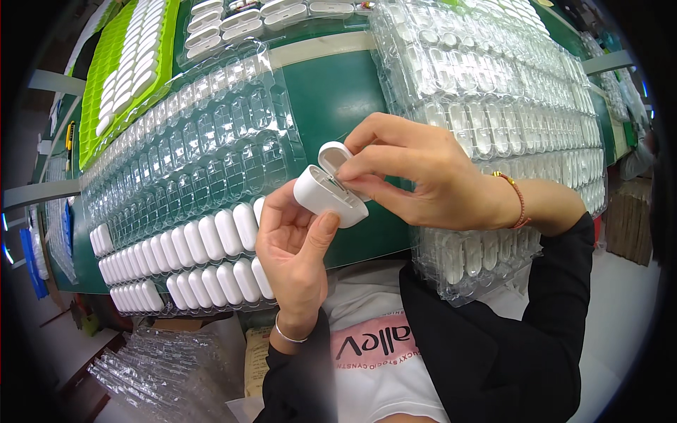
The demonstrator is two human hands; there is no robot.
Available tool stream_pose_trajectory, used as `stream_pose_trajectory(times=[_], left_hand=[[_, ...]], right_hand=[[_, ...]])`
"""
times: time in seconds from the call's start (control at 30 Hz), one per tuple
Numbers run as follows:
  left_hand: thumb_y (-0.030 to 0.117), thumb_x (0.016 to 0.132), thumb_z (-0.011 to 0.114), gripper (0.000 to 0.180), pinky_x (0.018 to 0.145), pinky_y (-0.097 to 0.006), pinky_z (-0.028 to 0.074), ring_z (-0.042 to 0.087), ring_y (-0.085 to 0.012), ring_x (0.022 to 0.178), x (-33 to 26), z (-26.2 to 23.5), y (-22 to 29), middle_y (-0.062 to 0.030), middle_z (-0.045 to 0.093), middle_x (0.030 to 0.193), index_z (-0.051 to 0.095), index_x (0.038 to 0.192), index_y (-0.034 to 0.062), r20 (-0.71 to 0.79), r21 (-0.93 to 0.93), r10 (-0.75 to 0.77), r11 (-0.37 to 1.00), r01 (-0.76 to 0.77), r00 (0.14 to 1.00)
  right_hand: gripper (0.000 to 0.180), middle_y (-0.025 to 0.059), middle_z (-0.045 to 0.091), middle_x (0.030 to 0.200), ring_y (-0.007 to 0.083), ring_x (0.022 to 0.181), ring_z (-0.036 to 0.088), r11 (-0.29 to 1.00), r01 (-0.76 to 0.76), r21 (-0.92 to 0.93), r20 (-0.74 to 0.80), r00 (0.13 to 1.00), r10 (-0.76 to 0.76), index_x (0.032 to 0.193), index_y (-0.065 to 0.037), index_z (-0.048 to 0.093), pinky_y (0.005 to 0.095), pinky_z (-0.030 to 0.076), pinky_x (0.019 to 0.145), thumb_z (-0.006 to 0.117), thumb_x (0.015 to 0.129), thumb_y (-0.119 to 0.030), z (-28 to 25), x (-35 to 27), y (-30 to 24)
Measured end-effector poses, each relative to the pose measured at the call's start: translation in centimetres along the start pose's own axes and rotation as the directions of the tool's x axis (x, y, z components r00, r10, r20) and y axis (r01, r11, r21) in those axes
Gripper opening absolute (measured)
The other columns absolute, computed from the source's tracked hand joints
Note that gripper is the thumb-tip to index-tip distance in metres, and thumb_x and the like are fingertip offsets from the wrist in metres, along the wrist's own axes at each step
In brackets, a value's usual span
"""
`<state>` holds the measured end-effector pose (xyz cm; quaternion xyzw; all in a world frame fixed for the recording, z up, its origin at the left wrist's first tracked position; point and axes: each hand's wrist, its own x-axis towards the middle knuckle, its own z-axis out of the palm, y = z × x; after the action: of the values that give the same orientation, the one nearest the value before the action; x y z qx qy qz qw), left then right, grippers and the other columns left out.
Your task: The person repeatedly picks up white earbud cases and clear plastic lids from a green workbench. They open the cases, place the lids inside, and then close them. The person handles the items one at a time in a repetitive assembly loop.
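Observation:
My left hand (pixel 295 264) grips a white earbud charging case (pixel 317 197), tilted, thumb across its front and fingers behind. The case's rounded lid (pixel 333 154) is flipped up, and a strip of its inside with small metallic and greenish parts shows. Over the opening, my right hand (pixel 430 173) has its fingertips pinched between the lid and the body. Whatever those fingertips hold, if anything, is too small or hidden to make out. To the left of my left hand, rows of closed white cases (pixel 204 236) lie in a clear plastic tray (pixel 190 158), whose far pockets hold none.
Stacked clear trays (pixel 493 120) with white parts rise at the right. A bright green tray (pixel 92 106) of white pieces stands far left, and open white cases (pixel 243 25) sit at the back. The green tabletop (pixel 331 92) shows between. Clear trays (pixel 162 366) are piled below left.

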<state>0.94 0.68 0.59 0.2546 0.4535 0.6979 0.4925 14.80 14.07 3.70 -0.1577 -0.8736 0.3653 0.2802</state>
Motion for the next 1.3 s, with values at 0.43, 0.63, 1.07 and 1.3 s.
stream_pose_trajectory(times=[0.43,0.63,1.07,1.3], left_hand=[[0.0,0.08,0.072,0.039,0.087,-0.027,0.05,0.061,-0.0156,0.097,-0.1,-0.2,-1.1,-0.0107,0.059,0.105,0.05,0.112,-0.0037,0.004,0.081,0.145,0.986,-0.145,0.989],[0.008,0.078,0.076,0.045,0.086,-0.027,0.047,0.059,-0.0148,0.097,-0.4,-0.8,-0.9,-0.0089,0.059,0.104,0.05,0.113,-0.0034,0.06,-0.081,0.042,0.996,-0.037,0.997],[0.001,0.081,0.072,0.042,0.087,-0.028,0.047,0.058,-0.0139,0.097,-0.1,-0.2,-0.3,-0.0073,0.058,0.103,0.048,0.114,-0.0021,-0.02,-0.115,0.017,0.993,-0.019,1.0],[-0.006,0.084,0.065,0.033,0.088,-0.029,0.048,0.056,-0.0137,0.097,-1.1,-0.2,-0.4,-0.0058,0.053,0.103,0.048,0.112,-0.0015,0.123,-0.14,0.009,0.99,0.009,0.992]], right_hand=[[0.025,0.0088,0.058,0.093,0.0211,0.071,0.065,0.988,0.069,-0.138,0.037,0.997,-0.064,0.087,-0.005,0.063,0.0269,0.053,0.057,0.068,0.068,0.011,0.1,-0.5,-0.4],[0.025,0.0085,0.059,0.086,0.0212,0.07,0.063,0.995,-0.029,0.095,0.023,0.999,0.027,0.083,-0.003,0.064,0.0277,0.051,0.057,0.06,0.067,0.016,-0.2,-0.3,-0.7],[0.012,0.0055,0.062,0.081,0.0251,0.069,0.061,0.992,-0.035,0.123,0.047,0.998,0.029,0.088,-0.008,0.063,0.0331,0.047,0.056,0.069,0.078,-0.006,0.0,0.5,0.1],[0.016,0.0041,0.06,0.082,0.0254,0.073,0.061,0.999,0.026,-0.048,0.102,0.995,-0.021,0.087,-0.009,0.06,0.0344,0.048,0.061,0.07,0.074,-0.006,-0.5,0.4,-1.4]])
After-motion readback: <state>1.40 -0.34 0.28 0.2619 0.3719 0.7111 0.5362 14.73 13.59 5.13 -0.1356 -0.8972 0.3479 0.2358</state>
